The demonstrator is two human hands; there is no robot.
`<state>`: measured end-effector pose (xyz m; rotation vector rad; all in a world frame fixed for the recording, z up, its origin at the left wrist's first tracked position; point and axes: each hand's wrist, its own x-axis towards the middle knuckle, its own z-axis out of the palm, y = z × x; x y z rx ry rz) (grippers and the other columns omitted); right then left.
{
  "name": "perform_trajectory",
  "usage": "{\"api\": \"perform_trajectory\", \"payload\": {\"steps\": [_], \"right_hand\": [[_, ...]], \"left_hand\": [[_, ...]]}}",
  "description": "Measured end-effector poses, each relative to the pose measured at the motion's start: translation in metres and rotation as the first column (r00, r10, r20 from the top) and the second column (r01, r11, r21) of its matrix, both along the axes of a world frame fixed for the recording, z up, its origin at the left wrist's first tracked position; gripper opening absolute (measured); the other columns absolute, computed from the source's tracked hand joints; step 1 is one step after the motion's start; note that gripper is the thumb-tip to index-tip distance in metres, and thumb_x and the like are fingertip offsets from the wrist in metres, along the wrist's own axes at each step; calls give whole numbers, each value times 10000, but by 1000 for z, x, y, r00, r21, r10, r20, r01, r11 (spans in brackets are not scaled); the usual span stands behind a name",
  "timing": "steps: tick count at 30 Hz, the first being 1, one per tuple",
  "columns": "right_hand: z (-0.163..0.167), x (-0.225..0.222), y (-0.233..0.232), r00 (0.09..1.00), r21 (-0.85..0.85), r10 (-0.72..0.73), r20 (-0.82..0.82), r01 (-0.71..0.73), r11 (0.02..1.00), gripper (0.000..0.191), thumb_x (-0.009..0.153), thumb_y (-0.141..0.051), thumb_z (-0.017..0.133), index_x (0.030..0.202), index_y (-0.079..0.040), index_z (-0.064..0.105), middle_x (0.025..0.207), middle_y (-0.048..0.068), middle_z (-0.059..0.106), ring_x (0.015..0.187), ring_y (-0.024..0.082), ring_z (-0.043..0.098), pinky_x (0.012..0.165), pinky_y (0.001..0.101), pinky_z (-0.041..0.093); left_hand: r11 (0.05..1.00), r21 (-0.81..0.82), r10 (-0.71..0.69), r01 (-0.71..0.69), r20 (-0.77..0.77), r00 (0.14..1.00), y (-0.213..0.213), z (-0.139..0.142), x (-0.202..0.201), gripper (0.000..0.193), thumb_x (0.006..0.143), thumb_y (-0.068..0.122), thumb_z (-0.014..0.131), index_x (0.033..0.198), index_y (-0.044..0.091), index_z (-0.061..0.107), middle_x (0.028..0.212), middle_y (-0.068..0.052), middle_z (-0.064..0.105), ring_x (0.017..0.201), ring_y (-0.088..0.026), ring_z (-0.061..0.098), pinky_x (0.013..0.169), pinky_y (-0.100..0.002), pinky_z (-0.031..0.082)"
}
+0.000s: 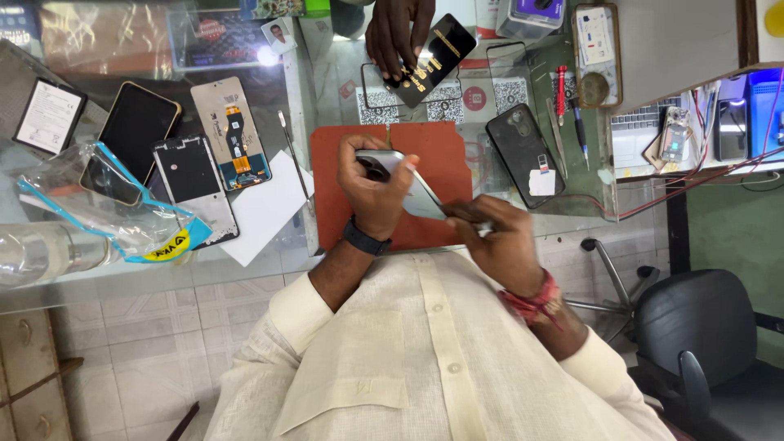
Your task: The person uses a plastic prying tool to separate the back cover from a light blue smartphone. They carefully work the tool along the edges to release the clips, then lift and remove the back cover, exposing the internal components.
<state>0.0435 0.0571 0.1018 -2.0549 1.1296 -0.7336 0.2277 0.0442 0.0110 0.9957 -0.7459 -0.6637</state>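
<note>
My left hand (371,192) grips a silver smartphone (408,186) by its camera end, back side up, over a red work mat (445,159) on the glass counter. My right hand (494,237) pinches the phone's lower end near the counter's front edge. Whether a small tool sits in those fingers I cannot tell. Across the counter another person's hand (396,33) rests on a black packet (433,57) with gold print.
A black phone (524,151) lies right of the mat, with a red screwdriver (561,91) and a pen behind it. To the left lie a phone frame (194,184), a display panel (231,131), a dark phone (135,126), white paper and a plastic bag (106,208). A black chair (706,343) stands at lower right.
</note>
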Motion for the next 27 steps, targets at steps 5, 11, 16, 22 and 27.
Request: {"api": "perform_trajectory", "payload": {"steps": [5, 11, 16, 22, 27], "right_hand": [[26, -22, -3, 1000, -20, -15, 7, 15, 1000, 191, 886, 34, 726, 1068, -22, 747, 932, 97, 742, 771, 182, 721, 665, 307, 550], [13, -20, -2, 996, -101, -50, -72, 42, 994, 134, 837, 32, 779, 958, -14, 747, 839, 100, 703, 688, 195, 699, 566, 302, 526], [5, -20, 1, 998, -154, -49, -39, 42, 987, 153, 823, 19, 825, 952, -12, 750, 781, 93, 671, 644, 211, 672, 569, 314, 499], [7, -17, -3, 995, -149, 17, -101, -32, 988, 257, 737, -47, 847, 972, -10, 752, 798, 97, 647, 681, 251, 660, 614, 335, 501], [13, -10, -7, 973, -218, 8, -231, -60, 974, 221, 778, -40, 831, 990, -75, 777, 794, 74, 636, 709, 256, 656, 632, 373, 512]], "left_hand": [[988, -83, -150, 127, -404, 903, -8, 0, -20, 435, 883, 142, 808, 1074, 61, 426, 1003, -66, 536, 759, -161, 635, 661, -384, 632], [985, -95, -168, 141, -429, 887, -6, -13, -28, 453, 909, 154, 815, 1091, 66, 409, 1025, -71, 534, 787, -174, 641, 708, -402, 635], [983, -118, -177, 138, -458, 871, -8, -23, -26, 462, 897, 156, 821, 1087, 76, 407, 1008, -70, 538, 767, -182, 641, 688, -420, 638], [983, -154, -169, 102, -523, 835, -6, -30, -25, 426, 902, 117, 792, 1094, 75, 413, 980, -70, 544, 757, -188, 638, 679, -416, 610], [991, -96, -127, 92, -478, 869, 2, -20, -12, 290, 927, 43, 735, 1054, 54, 474, 1027, -77, 562, 880, -168, 613, 820, -367, 574]]}}
